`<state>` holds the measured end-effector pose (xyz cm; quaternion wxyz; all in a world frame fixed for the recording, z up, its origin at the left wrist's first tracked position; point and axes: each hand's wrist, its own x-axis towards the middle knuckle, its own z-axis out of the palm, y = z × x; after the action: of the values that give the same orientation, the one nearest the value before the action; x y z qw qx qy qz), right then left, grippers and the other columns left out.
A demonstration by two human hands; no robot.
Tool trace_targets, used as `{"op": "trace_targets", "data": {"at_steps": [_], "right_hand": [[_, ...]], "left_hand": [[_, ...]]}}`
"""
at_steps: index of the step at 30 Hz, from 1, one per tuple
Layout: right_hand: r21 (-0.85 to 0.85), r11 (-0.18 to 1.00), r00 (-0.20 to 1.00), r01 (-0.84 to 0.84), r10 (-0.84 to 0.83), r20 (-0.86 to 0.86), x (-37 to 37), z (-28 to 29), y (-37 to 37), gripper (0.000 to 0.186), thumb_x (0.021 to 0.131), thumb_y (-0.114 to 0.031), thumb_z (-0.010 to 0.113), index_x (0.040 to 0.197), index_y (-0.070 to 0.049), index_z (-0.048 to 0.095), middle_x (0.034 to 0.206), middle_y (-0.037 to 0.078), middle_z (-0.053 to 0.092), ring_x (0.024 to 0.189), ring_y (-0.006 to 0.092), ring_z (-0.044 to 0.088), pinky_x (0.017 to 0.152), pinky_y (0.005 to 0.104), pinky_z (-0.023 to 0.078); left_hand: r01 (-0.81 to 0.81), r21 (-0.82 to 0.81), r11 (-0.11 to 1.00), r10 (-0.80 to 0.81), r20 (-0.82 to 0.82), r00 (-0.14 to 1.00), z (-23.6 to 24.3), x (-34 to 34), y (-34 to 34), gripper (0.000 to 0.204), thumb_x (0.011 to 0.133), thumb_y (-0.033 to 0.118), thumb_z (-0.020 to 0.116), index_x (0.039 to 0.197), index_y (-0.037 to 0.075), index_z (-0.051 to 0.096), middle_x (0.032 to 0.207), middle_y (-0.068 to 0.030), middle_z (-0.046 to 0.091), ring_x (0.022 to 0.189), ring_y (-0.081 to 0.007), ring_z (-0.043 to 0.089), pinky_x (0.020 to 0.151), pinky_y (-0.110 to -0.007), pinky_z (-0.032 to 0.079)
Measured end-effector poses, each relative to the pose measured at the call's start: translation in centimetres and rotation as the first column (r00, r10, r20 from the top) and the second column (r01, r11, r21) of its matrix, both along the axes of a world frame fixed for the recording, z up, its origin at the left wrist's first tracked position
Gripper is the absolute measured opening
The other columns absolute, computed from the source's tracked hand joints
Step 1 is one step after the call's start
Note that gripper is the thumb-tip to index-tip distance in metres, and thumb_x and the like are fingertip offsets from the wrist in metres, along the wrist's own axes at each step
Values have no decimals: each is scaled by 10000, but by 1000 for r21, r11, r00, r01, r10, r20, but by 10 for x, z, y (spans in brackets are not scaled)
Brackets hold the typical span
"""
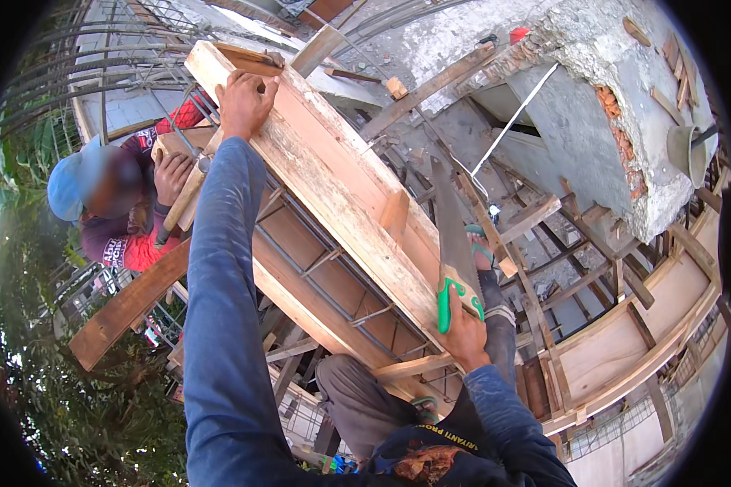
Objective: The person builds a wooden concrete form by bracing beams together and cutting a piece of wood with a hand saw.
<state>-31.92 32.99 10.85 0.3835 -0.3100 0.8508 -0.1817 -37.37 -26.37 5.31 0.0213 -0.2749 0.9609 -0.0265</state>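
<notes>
My right hand (464,334) is closed round the green handle of a handsaw (453,231). The saw's blade points away from me, beside the right edge of a long wooden formwork panel (341,219). At the panel's far end my left hand (248,107) has its fingers bent over the edge of the board, near a short wood strip (248,59). A small wood block (395,213) stands on the panel near its lower half. Under the panel, steel reinforcing bars (321,258) run along a wooden form.
On the left a co-worker in a blue cap (71,183) leans close, one hand (172,176) by a hammer (185,197). A loose plank (130,304) juts out below. To the right are a broken concrete wall (581,138), timber framing (532,219) and a curved wooden form (617,345).
</notes>
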Motion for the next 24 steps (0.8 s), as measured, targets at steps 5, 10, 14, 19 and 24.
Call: {"op": "trace_targets", "data": {"at_steps": [5,10,14,19,24], "right_hand": [[101,994,999,-34,30,45,0,0,2,1042,667,-379,878,1510,-35,372,906,176,729,765,333,725,684,434,576],[63,998,1000,-14,13,23,1,-11,4,1082,660,-458,883,1531,-121,336,861,215,718,758,385,713,649,484,567],[124,992,997,3,-13,78,1,-11,2,1091,651,-484,886,1524,-118,344,869,219,717,765,389,712,653,485,567],[170,985,993,-3,-17,118,-3,-4,-7,1079,684,-511,858,1528,-89,335,927,217,728,830,396,719,734,487,567],[108,994,997,14,-23,76,-3,-6,0,1104,661,-536,860,1525,-87,337,914,221,726,834,389,723,730,473,569]], "left_hand": [[26,-4,1000,-26,-55,998,-3,2,-1,439,930,493,606,883,82,753,1057,-72,725,1251,-288,541,1003,-651,347],[-25,15,1000,25,24,999,-3,1,-2,483,928,531,575,933,90,771,1143,-51,730,1294,-240,518,1053,-637,305],[-24,-2,1000,24,44,999,-2,1,-3,472,922,525,577,949,95,768,1151,-51,729,1302,-241,510,1063,-628,292],[-38,-43,998,40,58,998,-2,6,-7,431,904,483,588,930,87,758,1152,-57,727,1308,-239,503,1048,-615,309],[-37,-17,999,39,84,996,-2,0,-3,420,895,467,592,912,80,752,1144,-63,726,1306,-238,505,1041,-615,314]]}}
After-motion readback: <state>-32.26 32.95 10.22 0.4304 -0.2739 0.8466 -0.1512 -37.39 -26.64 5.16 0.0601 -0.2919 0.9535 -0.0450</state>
